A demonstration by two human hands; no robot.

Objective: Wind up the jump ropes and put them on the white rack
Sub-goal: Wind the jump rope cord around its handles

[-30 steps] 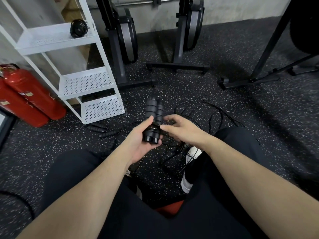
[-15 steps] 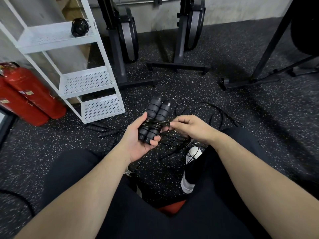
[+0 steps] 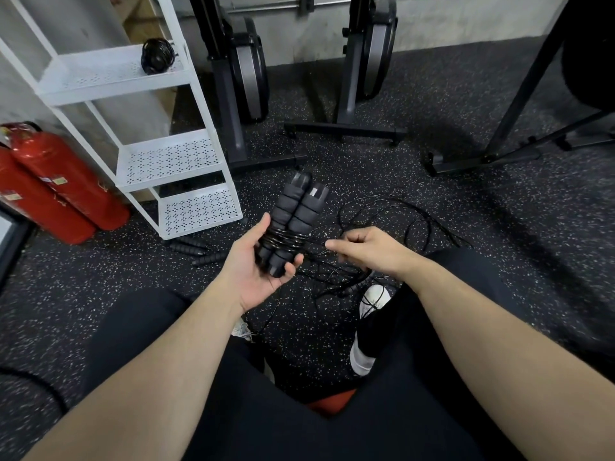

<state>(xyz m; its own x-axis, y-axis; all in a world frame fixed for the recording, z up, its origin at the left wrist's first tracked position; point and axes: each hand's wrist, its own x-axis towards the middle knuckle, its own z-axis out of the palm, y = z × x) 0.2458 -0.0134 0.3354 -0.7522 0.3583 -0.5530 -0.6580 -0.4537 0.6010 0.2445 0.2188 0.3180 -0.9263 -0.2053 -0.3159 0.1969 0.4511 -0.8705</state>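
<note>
Jump rope handles (image 3: 293, 224), two black foam grips side by side, sit in our left hand (image 3: 258, 266): thumb on the left side, fingertips curled round the lower ends, so that hand is grasping them. Several turns of thin black cord (image 3: 283, 241) are wrapped round the middle of the pair. Our palm hides the back of the handles, so we can't count the turns.

Our right hand (image 3: 362, 249) is just right of the bundle, fingers curled, thumb and forefinger pinched together where the cord leads off. The strand itself is too thin and blurred there for us to see it in the pinch; we read it as grasping the cord.

Loose rope (image 3: 399, 221) lies in tangled loops on the speckled floor (image 3: 499, 261) beyond our right hand and runs down toward our white shoe (image 3: 374, 299). We can't tell how many ropes are in the tangle.

More black handles (image 3: 196, 249) lie on the floor by the foot of the white rack (image 3: 186, 158), partly hidden behind our left hand. One wound rope (image 3: 156, 56) sits on the rack's upper shelf. The rack's top is cut off by the frame edge.

Two red fire extinguishers (image 3: 56, 184) lean left of the rack, cut off at the left edge. Dark machine stands (image 3: 239, 94) are at the back wall, tops out of frame.
</note>
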